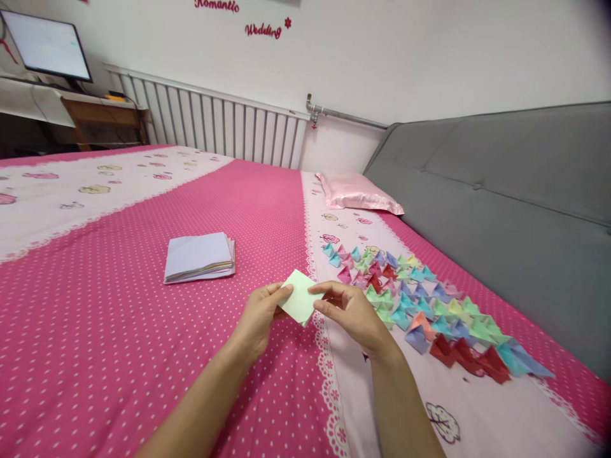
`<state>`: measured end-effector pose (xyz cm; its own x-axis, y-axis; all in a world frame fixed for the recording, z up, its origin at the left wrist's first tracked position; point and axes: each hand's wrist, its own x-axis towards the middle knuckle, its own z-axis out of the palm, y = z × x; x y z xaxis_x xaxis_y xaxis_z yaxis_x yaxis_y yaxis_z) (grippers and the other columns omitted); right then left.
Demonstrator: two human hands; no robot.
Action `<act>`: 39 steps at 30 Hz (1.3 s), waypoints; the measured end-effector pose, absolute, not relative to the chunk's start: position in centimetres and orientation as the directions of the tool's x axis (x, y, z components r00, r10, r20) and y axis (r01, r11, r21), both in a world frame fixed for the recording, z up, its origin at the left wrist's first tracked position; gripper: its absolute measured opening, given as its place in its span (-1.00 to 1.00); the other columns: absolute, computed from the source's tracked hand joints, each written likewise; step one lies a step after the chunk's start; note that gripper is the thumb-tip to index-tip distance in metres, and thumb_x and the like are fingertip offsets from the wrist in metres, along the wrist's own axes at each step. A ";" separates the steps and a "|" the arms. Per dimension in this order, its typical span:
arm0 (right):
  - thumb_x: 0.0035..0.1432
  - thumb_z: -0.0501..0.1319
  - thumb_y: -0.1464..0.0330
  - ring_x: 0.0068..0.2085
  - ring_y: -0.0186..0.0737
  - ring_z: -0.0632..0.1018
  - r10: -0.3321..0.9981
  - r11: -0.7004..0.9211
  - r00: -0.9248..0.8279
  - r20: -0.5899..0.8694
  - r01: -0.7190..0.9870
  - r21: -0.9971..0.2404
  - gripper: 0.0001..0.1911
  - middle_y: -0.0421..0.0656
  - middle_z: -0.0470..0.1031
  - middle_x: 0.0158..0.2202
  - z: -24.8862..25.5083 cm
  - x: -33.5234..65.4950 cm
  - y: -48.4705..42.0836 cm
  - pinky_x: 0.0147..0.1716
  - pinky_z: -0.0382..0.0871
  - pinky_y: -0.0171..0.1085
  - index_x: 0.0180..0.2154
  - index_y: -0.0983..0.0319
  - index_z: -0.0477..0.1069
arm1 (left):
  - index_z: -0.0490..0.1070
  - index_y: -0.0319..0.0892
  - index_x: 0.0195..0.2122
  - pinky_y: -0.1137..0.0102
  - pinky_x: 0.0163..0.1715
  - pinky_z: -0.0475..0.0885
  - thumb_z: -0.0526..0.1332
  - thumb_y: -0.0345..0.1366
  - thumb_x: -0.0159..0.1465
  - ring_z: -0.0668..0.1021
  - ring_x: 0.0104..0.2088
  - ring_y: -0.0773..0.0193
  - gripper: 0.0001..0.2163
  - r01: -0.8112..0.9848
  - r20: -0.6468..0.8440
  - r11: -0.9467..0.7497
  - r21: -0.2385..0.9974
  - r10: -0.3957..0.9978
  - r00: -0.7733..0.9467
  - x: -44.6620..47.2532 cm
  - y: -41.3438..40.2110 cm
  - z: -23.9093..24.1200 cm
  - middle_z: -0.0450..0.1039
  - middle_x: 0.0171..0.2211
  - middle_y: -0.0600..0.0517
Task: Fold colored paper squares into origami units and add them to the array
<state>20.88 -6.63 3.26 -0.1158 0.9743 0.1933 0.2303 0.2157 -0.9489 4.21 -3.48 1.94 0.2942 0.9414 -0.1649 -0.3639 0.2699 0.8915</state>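
A small pale green folded paper is held up above the bed, turned so that it looks like a diamond. My left hand pinches its left corner, thumb on top. At the right corner, the thumb and fingers of my right hand close on the paper. Loose layers show at its lower tip. To the right, many folded paper boats in red, green, blue, pink and yellow stand in rows on the bedspread. A stack of paper sheets, white on top with coloured edges, lies to the left beyond my hands.
Beneath everything is a bed with a pink dotted bedspread. A pink pillow lies by the grey headboard on the right. Behind the bed stand a white radiator and a desk with a monitor.
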 end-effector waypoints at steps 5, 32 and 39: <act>-0.07 0.29 0.28 -0.31 -0.27 0.48 0.975 0.206 -0.124 0.182 0.218 -0.954 -0.70 -0.13 0.50 -0.30 3.3 20.8 -6.7 -0.25 0.36 -0.22 -0.22 0.20 0.46 | 0.48 -0.26 -0.46 0.47 -0.46 0.34 0.27 -0.25 0.05 0.46 -0.53 0.34 -0.84 -0.379 -0.167 0.276 0.883 0.941 0.296 4.2 -3.4 1.8 0.48 -0.53 -0.01; -0.03 0.27 0.29 -0.32 -0.25 0.50 0.962 0.272 -0.082 0.260 0.248 -0.930 -0.75 -0.14 0.52 -0.32 3.1 20.6 -6.5 -0.25 0.39 -0.21 -0.24 0.20 0.48 | 0.47 -0.29 -0.46 0.49 -0.44 0.37 0.28 -0.28 0.03 0.46 -0.50 0.36 -0.85 -0.402 -0.180 0.294 0.867 0.938 0.297 4.4 -3.5 1.9 0.48 -0.51 -0.01; -0.01 0.24 0.37 -0.27 -0.23 0.50 0.938 0.347 -0.088 0.336 0.307 -0.886 -0.84 -0.14 0.50 -0.28 3.0 20.6 -6.3 -0.27 0.36 -0.25 -0.32 0.15 0.53 | 0.48 -0.28 -0.40 0.45 -0.41 0.38 0.26 -0.20 0.06 0.48 -0.49 0.32 -0.79 -0.350 -0.085 0.229 0.908 0.920 0.382 4.5 -3.7 2.0 0.50 -0.48 -0.02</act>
<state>20.65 -6.27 2.97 -0.0884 0.9377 0.3361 0.3068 0.3467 -0.8864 4.53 -3.68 1.96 0.3821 0.9202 -0.0849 -0.3500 0.2291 0.9083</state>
